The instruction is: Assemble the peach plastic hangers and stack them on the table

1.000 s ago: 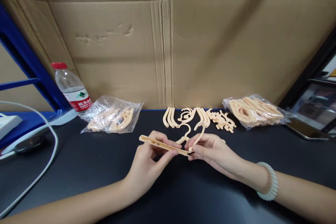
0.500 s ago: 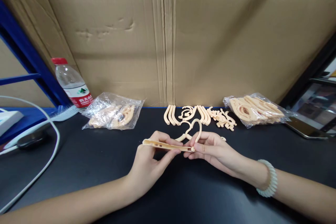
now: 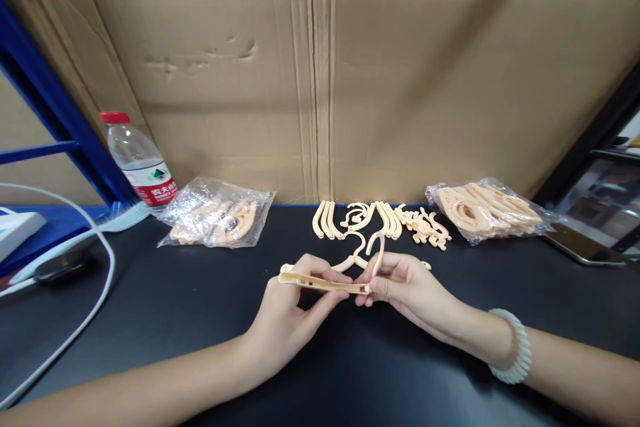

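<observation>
My left hand [image 3: 295, 317] pinches a beige hanger arm [image 3: 320, 282] between thumb and fingers, its hollow side with small slots showing. My right hand [image 3: 417, 290] grips the base of a beige hook [image 3: 379, 253], which stands up with its curve toward the left. The hook's base touches the right end of the hanger arm; whether they are locked together cannot be made out. Just behind my hands lies a hanger [image 3: 345, 264] with its own hook, partly hidden by my fingers.
Behind are rows of curved arms [image 3: 327, 219], loose hooks [image 3: 356, 215] and small parts [image 3: 425, 227]. Plastic bags of parts lie left [image 3: 215, 217] and right [image 3: 487, 210]. A bottle [image 3: 145, 167], a white cable [image 3: 107, 280] and a phone [image 3: 583, 245] are at the sides.
The hook in my right hand has turned, so its curve now opens differently and sits slightly lower. My left hand and the hanger arm have shifted slightly right.
</observation>
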The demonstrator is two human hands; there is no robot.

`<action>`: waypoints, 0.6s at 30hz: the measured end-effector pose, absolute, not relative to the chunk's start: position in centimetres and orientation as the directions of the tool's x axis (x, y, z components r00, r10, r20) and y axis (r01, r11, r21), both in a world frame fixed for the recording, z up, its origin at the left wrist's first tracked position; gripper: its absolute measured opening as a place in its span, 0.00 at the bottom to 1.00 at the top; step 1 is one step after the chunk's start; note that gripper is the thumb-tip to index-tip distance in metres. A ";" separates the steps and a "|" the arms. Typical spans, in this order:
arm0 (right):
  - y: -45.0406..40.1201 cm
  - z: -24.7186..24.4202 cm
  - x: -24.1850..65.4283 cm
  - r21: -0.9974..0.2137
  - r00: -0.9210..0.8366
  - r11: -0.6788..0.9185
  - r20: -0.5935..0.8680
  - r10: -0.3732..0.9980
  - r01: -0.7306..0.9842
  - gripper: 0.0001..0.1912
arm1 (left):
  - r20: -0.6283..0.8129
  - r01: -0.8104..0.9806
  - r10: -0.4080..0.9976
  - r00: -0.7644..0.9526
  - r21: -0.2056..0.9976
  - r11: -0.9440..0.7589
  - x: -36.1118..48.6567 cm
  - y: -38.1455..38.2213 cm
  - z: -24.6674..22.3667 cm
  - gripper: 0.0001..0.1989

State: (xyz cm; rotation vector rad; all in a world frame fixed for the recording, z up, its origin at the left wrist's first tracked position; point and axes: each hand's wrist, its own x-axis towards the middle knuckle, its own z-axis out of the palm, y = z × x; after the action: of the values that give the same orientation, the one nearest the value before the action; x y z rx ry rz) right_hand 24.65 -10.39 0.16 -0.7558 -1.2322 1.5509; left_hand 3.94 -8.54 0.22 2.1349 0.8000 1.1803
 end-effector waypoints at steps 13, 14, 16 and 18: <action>-10.8 0.3 24.2 -0.964 -0.250 0.151 0.205 0.946 -0.220 0.10 | 0.379 0.014 0.862 0.336 0.914 -0.407 4.5 -8.8 1.1 0.11; -10.9 0.4 24.2 -0.963 -0.225 0.190 0.231 0.947 -0.191 0.10 | 0.349 -0.009 0.882 0.317 0.931 -0.365 4.6 -8.7 1.0 0.12; -10.9 0.5 24.3 -0.960 -0.183 0.252 0.270 0.945 -0.118 0.10 | 0.302 -0.034 0.909 0.287 0.952 -0.305 4.7 -8.6 1.0 0.14; -10.9 0.5 24.3 -0.962 -0.165 0.266 0.273 0.948 -0.064 0.09 | 0.273 -0.043 0.921 0.277 0.961 -0.272 4.7 -8.5 1.0 0.16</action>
State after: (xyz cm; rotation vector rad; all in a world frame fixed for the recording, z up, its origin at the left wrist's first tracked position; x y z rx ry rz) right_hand 24.33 -10.86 0.52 -0.8870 -1.4207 1.1428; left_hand 4.73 -8.46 0.99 1.5271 0.8468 1.1881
